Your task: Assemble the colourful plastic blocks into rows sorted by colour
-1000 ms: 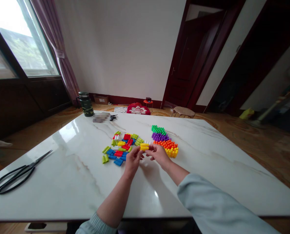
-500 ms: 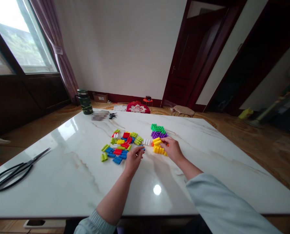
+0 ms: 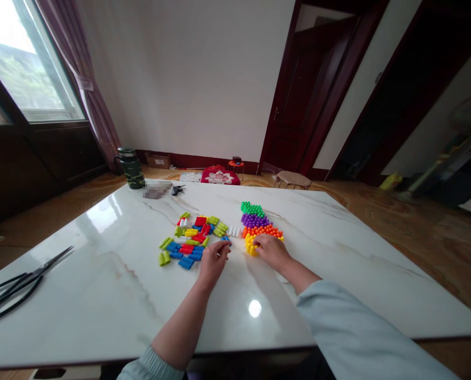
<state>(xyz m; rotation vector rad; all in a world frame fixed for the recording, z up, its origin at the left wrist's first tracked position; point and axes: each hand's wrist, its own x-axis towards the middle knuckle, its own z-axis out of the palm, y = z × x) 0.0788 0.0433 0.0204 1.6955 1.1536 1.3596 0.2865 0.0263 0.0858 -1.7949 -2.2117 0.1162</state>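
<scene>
My left hand (image 3: 213,262) rests low over the table, fingers curled in. A blue block (image 3: 226,240) shows just beyond its fingertips; whether the fingers hold anything is hidden. My right hand (image 3: 273,251) closes its fingers on a yellow block at the row of yellow blocks (image 3: 251,244), covering part of that row. Behind the yellow row lie rows of orange blocks (image 3: 262,230), purple blocks (image 3: 255,220) and green blocks (image 3: 253,208). White blocks (image 3: 234,231) lie between the hands. Left of them spreads a loose pile of red, lime, white, yellow and blue blocks (image 3: 186,262).
Large black-handled scissors (image 3: 29,282) lie at the table's left. A camouflage flask (image 3: 131,170), a blurred-out item (image 3: 156,190) and small dark snips (image 3: 177,190) stand or lie by the far left edge. A round stool (image 3: 293,178) is beyond the white marbled table (image 3: 358,274).
My right hand has lowered the yellow block from above the yellow row down onto it, uncovering the orange row. My left hand stays nearly in place. The view has shifted slightly.
</scene>
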